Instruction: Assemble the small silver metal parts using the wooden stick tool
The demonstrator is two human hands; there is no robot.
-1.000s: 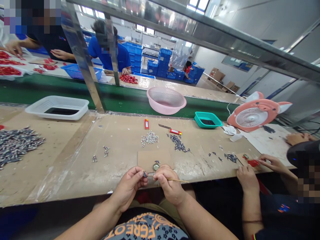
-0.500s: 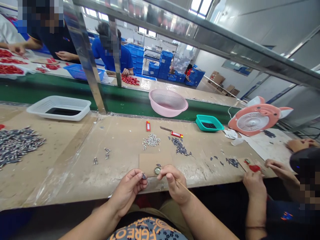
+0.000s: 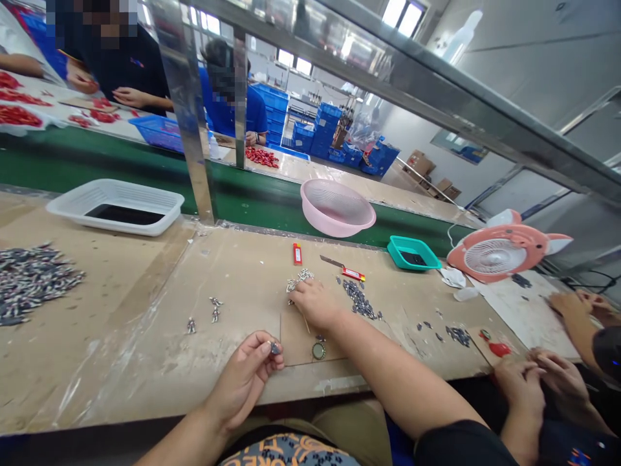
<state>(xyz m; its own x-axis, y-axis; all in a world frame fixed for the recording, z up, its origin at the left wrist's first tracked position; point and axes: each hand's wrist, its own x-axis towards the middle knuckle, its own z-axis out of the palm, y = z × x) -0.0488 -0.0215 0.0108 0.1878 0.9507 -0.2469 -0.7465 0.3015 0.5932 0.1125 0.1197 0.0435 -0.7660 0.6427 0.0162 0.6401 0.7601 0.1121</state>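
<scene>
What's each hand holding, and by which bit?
Left hand: a small dark piece, pinched between thumb and finger. Right hand: a thin stick. Both gripped spots are hidden.

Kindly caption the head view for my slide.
Left hand pinches a small dark grey piece; right hand at piled whitish pieces.

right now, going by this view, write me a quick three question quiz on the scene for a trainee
1. True or false: the person's left hand holds a small dark-grey piece.
2. Which pile is the person's right hand at? (a) the small red pieces beyond the green belt; (b) the small whitish pieces; (c) the large dark heap at the far left.
3. Fill in: in the picture, the round pink mesh basin stands to the ____ of the teal rectangular plastic tray.

Key: 1 true; 2 b; 3 left.
</scene>
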